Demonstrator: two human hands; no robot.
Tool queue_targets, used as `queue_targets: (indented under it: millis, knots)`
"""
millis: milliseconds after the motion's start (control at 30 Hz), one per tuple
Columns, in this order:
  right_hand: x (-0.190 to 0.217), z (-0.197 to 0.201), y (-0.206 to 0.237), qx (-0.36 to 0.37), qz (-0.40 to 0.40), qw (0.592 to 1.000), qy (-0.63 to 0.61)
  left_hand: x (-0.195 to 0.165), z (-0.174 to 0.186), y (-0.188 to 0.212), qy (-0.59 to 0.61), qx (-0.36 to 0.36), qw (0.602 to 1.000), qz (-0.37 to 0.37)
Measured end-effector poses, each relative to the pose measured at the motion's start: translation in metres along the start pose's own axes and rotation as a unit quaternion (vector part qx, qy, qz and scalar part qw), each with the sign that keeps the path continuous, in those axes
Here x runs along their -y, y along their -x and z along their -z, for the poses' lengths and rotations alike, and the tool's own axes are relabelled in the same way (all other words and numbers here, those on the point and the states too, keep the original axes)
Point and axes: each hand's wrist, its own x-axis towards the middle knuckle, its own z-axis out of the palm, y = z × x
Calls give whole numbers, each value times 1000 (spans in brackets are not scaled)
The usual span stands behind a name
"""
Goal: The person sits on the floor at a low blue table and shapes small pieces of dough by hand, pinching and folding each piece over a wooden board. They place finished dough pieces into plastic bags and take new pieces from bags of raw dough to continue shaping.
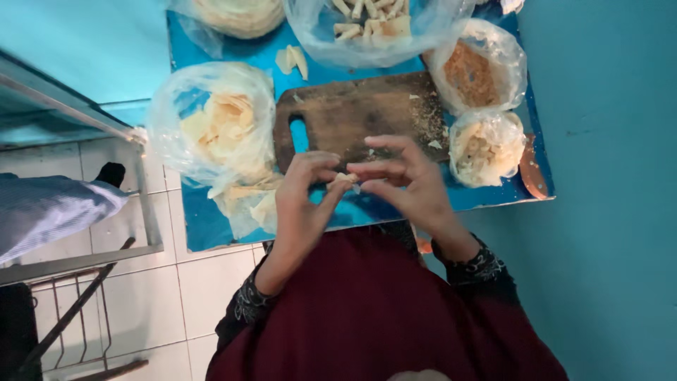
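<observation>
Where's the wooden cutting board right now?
In the head view, the wooden cutting board lies mid-table on the blue table, just beyond both hands, between the bag of pale wrappers and two smaller filling bags on the right.

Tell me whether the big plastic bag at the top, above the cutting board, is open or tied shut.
Open. The big plastic bag has its mouth spread wide, so the pale rolled pieces inside show uncovered; no knot is visible.

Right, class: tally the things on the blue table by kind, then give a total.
Plastic bags: 5
Cutting board: 1
Loose wrapper pieces: 1 small pile
Roll between the hands: 1
Total: 8
</observation>
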Motion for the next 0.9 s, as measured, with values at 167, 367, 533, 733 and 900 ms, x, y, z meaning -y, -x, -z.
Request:
queue_targets:
  millis: [167,367,533,733,900]
  knots:
    - [7,21,-17,14,13,1000,19,-22,-19,-22,-64,-12,996,-63]
    - [-11,33,-17,16,44,991,-129,-28,-14,-17,-16,13,997,-74]
    - [-17,24,-11,20,80,983,-162,-23,-18,-15,-5,-21,999,-37]
    - [-41,24,2,28,60,996,-66,-7,-43,13,-168,-66,977,-113]
    - [-64,28,4,82,52,989,-113,15,-39,48,67,-7,997,30]
